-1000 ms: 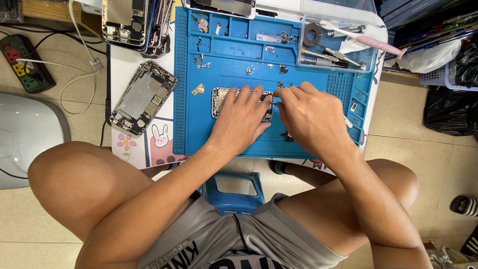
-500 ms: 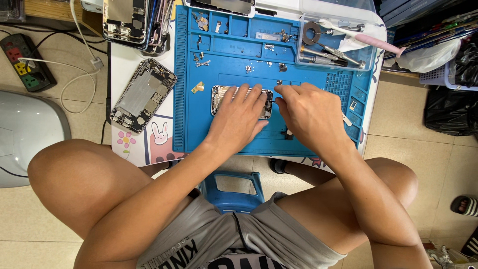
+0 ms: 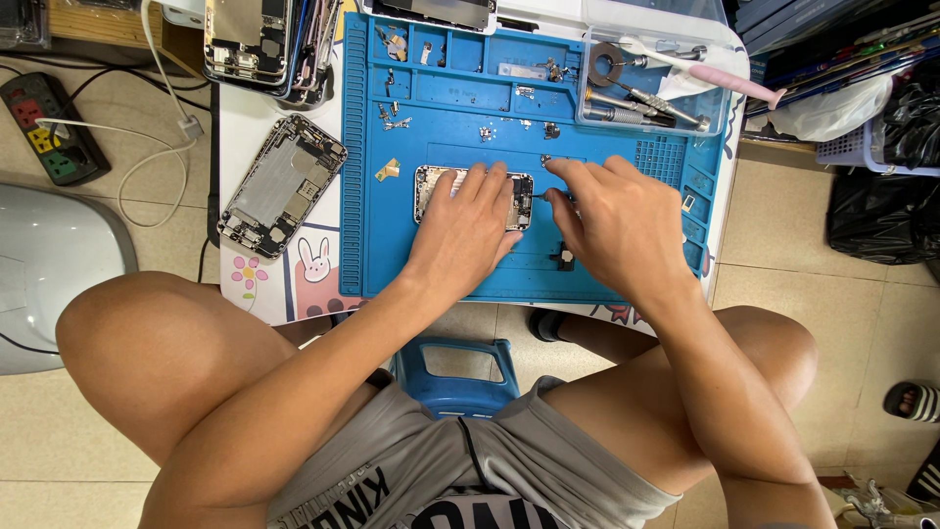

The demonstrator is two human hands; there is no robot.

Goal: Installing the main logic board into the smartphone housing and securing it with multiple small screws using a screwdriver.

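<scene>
An opened phone body [image 3: 443, 188] lies on the blue repair mat [image 3: 460, 108]. My left hand [image 3: 468, 233] rests flat on top of it, fingers spread and pressing it down. My right hand [image 3: 612, 220] is just to its right, fingers pinched on a thin metal tool [image 3: 541, 197] whose tip touches the phone's right edge. Small screws and metal parts [image 3: 389, 169] lie scattered on the mat above the phone. A small dark part [image 3: 565, 257] lies on the mat under my right hand.
A second stripped phone frame [image 3: 279, 186] lies left of the mat on the small table. More phone shells [image 3: 259, 39] are stacked at the top left. A clear tray with tools [image 3: 646, 93] sits at the mat's top right. A power strip [image 3: 44, 127] lies on the floor.
My right hand has shifted slightly, bringing the tool tip to the phone's right edge. My left hand stays on the phone.
</scene>
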